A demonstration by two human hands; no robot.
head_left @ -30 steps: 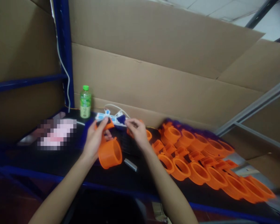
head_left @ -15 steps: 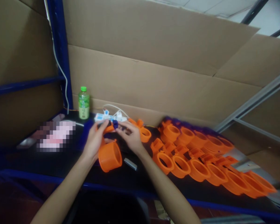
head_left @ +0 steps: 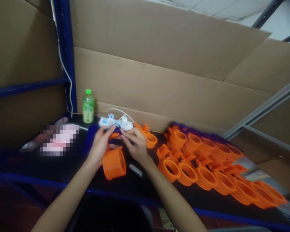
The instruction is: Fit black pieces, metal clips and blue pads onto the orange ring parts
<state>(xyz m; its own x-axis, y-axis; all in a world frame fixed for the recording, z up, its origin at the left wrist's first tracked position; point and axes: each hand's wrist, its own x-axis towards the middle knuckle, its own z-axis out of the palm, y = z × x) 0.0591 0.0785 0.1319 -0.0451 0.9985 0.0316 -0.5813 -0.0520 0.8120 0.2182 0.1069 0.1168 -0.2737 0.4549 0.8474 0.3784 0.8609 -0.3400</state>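
Note:
My left hand is closed on an orange plastic holder, whose round cup hangs below the fingers with its opening toward the right. At the holder's upper end, a small dark blue piece shows between the two hands. The fingertips of my right hand pinch at this blue piece, against the orange part. Exactly how the two parts meet is hidden by the fingers. On the black tabletop below my right hand lies a small grey metallic bar.
Several orange holders stand in rows on the right, the back row with dark blue parts behind. Another orange holder sits near a white power strip. A green-capped bottle stands at the back left, before cardboard walls.
My right hand has turned and its fingers have come in closer over the blue piece, which now sits lower against the orange part. The left hand keeps its hold.

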